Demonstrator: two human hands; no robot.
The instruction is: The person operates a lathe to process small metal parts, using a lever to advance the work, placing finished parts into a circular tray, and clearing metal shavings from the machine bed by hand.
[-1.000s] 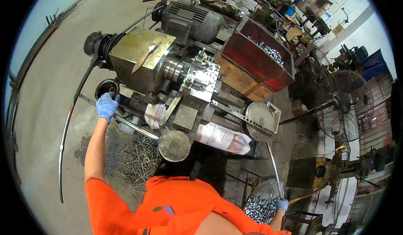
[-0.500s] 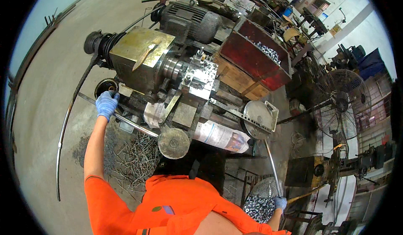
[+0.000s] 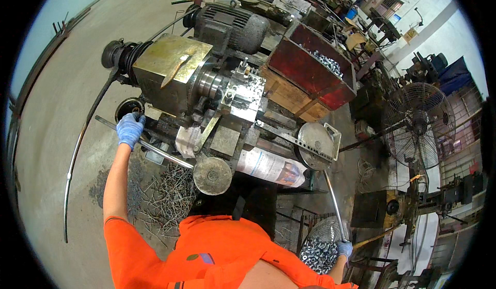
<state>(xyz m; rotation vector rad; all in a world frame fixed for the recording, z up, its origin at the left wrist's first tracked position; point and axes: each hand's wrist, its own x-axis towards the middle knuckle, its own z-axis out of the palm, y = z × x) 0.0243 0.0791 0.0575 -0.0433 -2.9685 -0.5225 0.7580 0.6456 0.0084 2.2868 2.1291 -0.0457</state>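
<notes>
Both hands wear blue knit gloves. My left hand (image 3: 130,130) is at the rim of a dark round cup (image 3: 129,107) on the left side of the machine. Its fingers are together and curled toward the cup, and what they hold is hidden. A long metal rod (image 3: 164,153) passes beside this hand. My right hand (image 3: 344,248) is closed round the lower end of a shiny lever (image 3: 334,202), which runs up to a round disc (image 3: 315,143). Between my arms stands the machine, with a chuck (image 3: 210,84) and a metal block with chips (image 3: 243,95).
A basket (image 3: 320,223) of small metal parts sits by my right hand. Behind the machine are a red bin (image 3: 316,72) of parts and a motor (image 3: 231,26). Metal rods (image 3: 169,201) lie piled below left. A large fan (image 3: 419,123) stands at right.
The whole scene sits slightly further left in the picture, as the view has shifted a little. My hands keep their places at the cup and on the lever.
</notes>
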